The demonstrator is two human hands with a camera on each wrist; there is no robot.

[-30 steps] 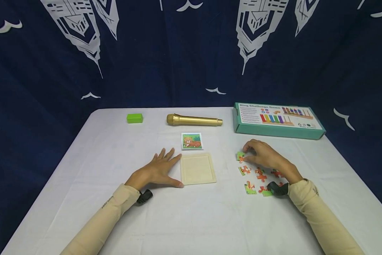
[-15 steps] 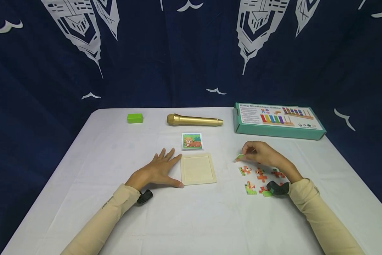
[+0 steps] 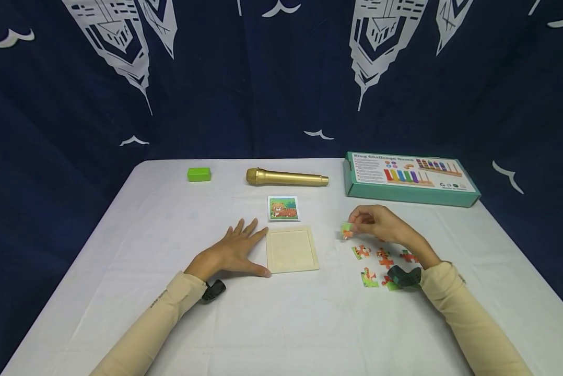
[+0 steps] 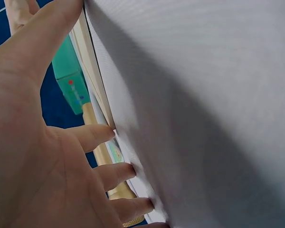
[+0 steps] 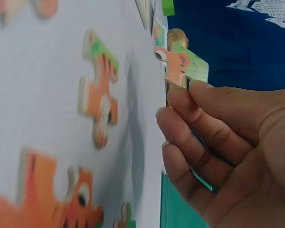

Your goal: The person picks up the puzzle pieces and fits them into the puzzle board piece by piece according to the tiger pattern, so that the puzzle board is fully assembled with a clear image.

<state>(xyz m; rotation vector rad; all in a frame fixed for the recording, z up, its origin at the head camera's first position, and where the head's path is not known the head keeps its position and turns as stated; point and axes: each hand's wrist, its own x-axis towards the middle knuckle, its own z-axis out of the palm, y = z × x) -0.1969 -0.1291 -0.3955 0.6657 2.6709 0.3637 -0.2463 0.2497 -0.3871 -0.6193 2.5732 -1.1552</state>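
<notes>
My right hand pinches a green and orange jigsaw piece between thumb and fingertips, raised off the table. In the right wrist view the piece shows part of an eye and an ear. More puzzle pieces lie loose below that hand, some partly hidden by the wrist camera. My left hand rests spread on the cloth, its thumb and index fingertip at the left edge of a pale wooden puzzle tray. Directly behind the tray lies a picture card of a tiger.
A gold microphone lies behind the card. At the back left sits a green block. A teal Ring Challenge Game box takes up the back right corner. White cloth covers the table; a dark blue curtain hangs behind.
The right hand has picked the green and orange jigsaw piece up off the table and carried it slightly left. The left hand and the tray have stayed in place.
</notes>
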